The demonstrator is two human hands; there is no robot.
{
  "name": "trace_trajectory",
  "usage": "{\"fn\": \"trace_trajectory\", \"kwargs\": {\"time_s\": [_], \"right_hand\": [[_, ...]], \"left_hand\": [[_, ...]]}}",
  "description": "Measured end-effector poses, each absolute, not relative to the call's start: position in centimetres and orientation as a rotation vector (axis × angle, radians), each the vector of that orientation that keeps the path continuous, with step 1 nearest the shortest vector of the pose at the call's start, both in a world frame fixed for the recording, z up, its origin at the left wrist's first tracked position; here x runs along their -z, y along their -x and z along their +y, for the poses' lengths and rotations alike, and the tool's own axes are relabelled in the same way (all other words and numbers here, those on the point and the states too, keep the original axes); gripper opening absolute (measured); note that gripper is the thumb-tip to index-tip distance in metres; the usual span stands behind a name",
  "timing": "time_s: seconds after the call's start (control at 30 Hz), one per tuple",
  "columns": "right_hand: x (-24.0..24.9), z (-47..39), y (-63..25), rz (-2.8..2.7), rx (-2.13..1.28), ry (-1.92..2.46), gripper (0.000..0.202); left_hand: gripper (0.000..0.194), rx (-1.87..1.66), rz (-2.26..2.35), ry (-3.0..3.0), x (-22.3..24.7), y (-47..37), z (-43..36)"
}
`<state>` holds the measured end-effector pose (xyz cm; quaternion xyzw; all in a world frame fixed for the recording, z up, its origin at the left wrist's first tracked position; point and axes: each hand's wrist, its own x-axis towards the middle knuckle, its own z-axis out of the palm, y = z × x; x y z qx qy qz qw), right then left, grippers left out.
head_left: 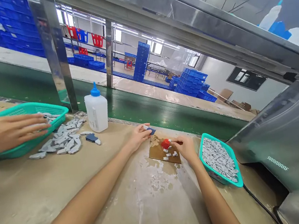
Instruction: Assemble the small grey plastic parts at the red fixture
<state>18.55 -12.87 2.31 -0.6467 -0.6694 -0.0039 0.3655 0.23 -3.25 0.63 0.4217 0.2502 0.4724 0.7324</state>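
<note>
My left hand (138, 137) is closed on a dark blue and light grey plastic part (150, 130), above the far edge of a brown board (155, 153). A small white plastic piece (170, 142) is pinched in the fingertips of my right hand (185, 148), right beside a small red cap-like container (165, 144) on the board. Several more small white pieces (175, 154) lie on the board near the red container. Wet-looking patches mark the board and the table around it.
Right of my hands stands a teal basket (237, 166) full of small grey-white pieces. To the left are a white bottle (97, 112) with a blue cap, a heap of grey parts (67, 139) and a green basket (25, 108), with another person's hand (14, 132) over it. A green conveyor (126, 106) runs behind.
</note>
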Motion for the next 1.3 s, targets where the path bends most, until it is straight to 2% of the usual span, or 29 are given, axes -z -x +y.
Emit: {"fn": "trace_trajectory", "kwargs": {"time_s": [0.57, 0.83, 1.0, 1.17, 1.3], "right_hand": [[-1.8, -12.8, -18.2, -1.764, 0.087, 1.654, 0.015], [-2.5, -13.1, -17.8, -1.634, 0.161, 1.644, 0.016], [-3.3, -13.4, -17.1, -1.488, 0.021, 1.58, 0.01], [-3.5, -13.5, -16.3, -1.4, -0.182, 1.405, 0.014], [-3.6, -13.5, -16.0, -1.441, -0.212, 1.397, 0.011]], "left_hand": [[0.037, -0.989, 0.526, -0.987, -0.9, -1.1, -3.7], [0.032, -0.97, 0.487, -1.171, -1.1, -1.4, -4.1], [0.028, -0.945, 0.463, -1.308, -1.3, -1.7, -4.4], [0.027, -0.934, 0.436, -1.361, -1.4, -2.0, -4.6], [0.026, -0.956, 0.44, -1.341, -1.4, -2.1, -4.8]]}}
